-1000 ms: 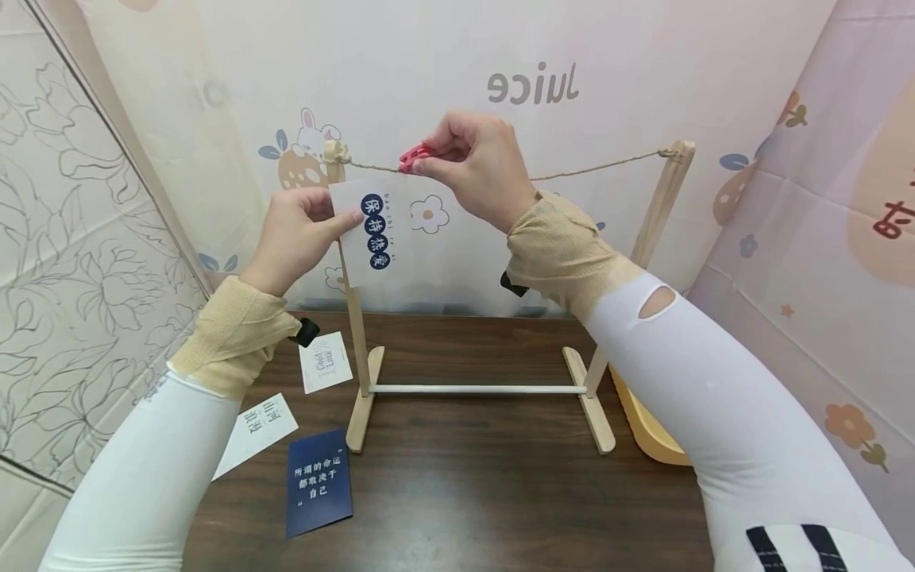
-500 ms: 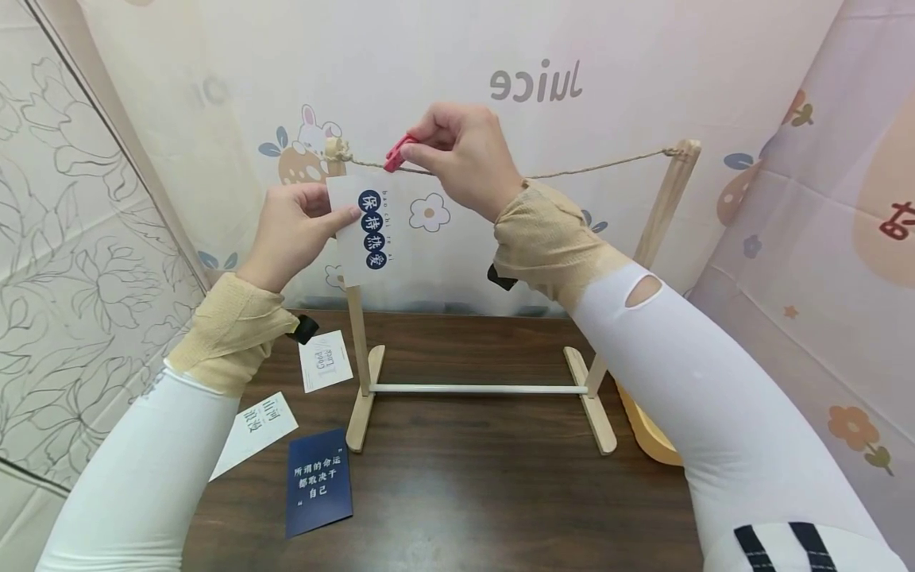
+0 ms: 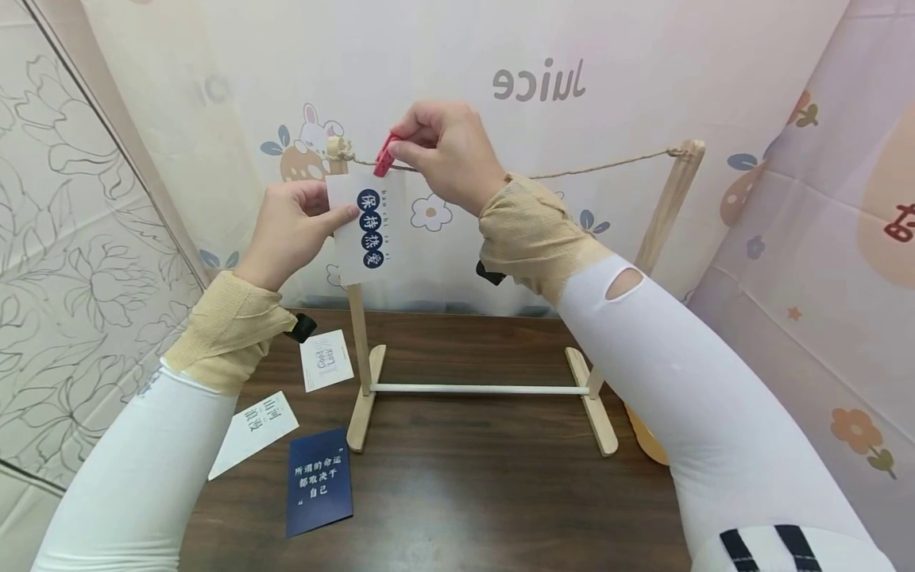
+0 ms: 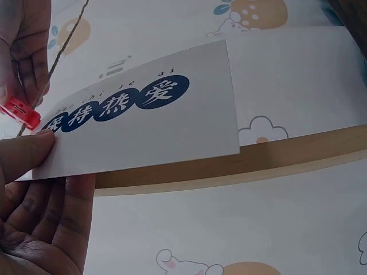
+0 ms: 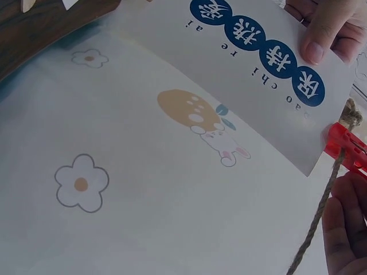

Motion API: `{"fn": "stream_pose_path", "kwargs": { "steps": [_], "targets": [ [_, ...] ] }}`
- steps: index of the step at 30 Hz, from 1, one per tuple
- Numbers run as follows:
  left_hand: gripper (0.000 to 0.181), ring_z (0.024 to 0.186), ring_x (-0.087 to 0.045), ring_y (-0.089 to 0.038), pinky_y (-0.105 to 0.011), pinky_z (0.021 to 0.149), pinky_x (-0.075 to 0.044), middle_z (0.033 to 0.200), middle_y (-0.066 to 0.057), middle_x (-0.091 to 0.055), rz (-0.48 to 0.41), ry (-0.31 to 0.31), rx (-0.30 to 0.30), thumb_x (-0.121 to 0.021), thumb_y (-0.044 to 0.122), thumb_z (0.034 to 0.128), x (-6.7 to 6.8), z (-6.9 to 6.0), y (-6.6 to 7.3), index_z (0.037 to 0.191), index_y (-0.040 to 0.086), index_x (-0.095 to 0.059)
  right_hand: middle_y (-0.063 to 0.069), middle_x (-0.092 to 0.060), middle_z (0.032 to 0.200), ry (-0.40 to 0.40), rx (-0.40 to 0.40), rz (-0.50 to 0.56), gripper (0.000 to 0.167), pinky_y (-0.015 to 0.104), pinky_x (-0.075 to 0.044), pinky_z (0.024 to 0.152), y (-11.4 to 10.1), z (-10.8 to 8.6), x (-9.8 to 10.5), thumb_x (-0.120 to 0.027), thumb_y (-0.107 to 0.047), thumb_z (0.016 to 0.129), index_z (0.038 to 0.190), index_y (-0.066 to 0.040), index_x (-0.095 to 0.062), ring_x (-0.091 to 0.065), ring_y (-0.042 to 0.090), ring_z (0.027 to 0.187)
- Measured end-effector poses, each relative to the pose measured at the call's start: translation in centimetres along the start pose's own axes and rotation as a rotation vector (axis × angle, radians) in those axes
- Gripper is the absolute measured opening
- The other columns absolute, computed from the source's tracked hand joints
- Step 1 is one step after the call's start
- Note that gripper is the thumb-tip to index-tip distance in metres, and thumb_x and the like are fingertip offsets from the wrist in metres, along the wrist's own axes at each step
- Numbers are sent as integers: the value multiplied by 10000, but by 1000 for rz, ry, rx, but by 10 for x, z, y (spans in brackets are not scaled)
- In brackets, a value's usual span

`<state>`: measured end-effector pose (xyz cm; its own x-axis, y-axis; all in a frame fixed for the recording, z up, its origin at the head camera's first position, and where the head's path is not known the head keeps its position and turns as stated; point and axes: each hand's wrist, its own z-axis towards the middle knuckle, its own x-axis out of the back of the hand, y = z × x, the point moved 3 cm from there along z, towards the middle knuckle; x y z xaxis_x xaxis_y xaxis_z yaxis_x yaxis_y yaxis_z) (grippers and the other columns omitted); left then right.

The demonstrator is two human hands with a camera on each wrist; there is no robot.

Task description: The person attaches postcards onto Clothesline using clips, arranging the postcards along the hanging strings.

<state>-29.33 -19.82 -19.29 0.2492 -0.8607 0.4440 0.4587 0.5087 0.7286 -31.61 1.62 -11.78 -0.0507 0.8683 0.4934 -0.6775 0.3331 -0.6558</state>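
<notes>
Three sides of pale printed cloth [image 3: 622,103] around the person; the back one bears a rabbit, flowers and the word "Juice" reading backwards.

One desk [image 3: 457,492], dark brown, with a wood grain.

One stand [image 3: 475,389] on the desk: two pale wooden posts on flat feet, joined low down by a white bar.

Two white sleeves [image 3: 679,381], each ending in a beige wristband [image 3: 539,234].

One rope [image 3: 586,170], thin and brown, knotted to both post tops and sagging between them.

One yellow tub [image 3: 646,437], mostly hidden behind the right sleeve.

One left hand [image 3: 289,230], raised beside the left post; thumb and fingers clamped on a lettered card, thumb over the printed face, fingers behind.

One right hand [image 3: 457,155], at the rope near its left end; thumb and fingers pinched on a red peg.

One navy card [image 3: 319,482], white lettering, lying nearest me on the desk.

One white card [image 3: 255,435] with dark characters, partly covered by the left sleeve.

One lettered card [image 3: 369,238], white with four blue discs, upright before the left post, top edge just below the rope.

One "Good Luck" card [image 3: 326,361], flat beside the stand's left foot.

One red peg [image 3: 386,155], tilted across the rope at the lettered card's upper corner; whether it bites the card, I cannot tell.
</notes>
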Motion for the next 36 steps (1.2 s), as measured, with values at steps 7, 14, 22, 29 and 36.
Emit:
{"fn": "stream_pose_path", "kwargs": {
  "steps": [7,14,22,29,36],
  "targets": [
    [245,759,-703,60,-159,680,-509,1033,-116,-846,3,-16,-7,-807,176,993,0,0,0,1149,-13,-813,174,-813,1083,-25,-19,-17,52,257,-601,914,0,3,-2,-693,1,1042,1075,7,-732,-770,224,967],
    [284,809,-705,99,-143,742,-523,1152,-201,-814,7,-28,-12,-812,170,993,0,2,-1,1202,-22,-798,170,-810,1104,-78,-76,-18,120,225,-602,944,1,4,-3,-698,-30,1049,1154,19,-728,-758,157,958],
    [273,813,-718,88,-145,750,-543,1111,-149,-834,-12,-17,-11,-816,158,988,0,3,-2,1188,-27,-799,170,-808,1177,-108,-110,-36,229,209,-598,947,0,5,-1,-684,-74,1066,1270,26,-716,-773,170,1029],
    [238,788,-720,59,-161,739,-554,936,54,-833,-1,8,-4,-821,184,987,0,1,-2,1126,-9,-811,148,-805,1216,-116,-116,-57,300,203,-589,948,1,6,-1,-677,-118,1069,1337,12,-712,-767,144,1048],
    [225,754,-745,3,-183,727,-596,859,110,-808,-28,-7,2,-826,193,982,0,-2,-5,1042,-22,-796,130,-805,1173,-108,-96,-60,290,215,-573,933,2,5,-2,-693,-144,1057,1311,-9,-725,-754,149,1020]
  ]
}}
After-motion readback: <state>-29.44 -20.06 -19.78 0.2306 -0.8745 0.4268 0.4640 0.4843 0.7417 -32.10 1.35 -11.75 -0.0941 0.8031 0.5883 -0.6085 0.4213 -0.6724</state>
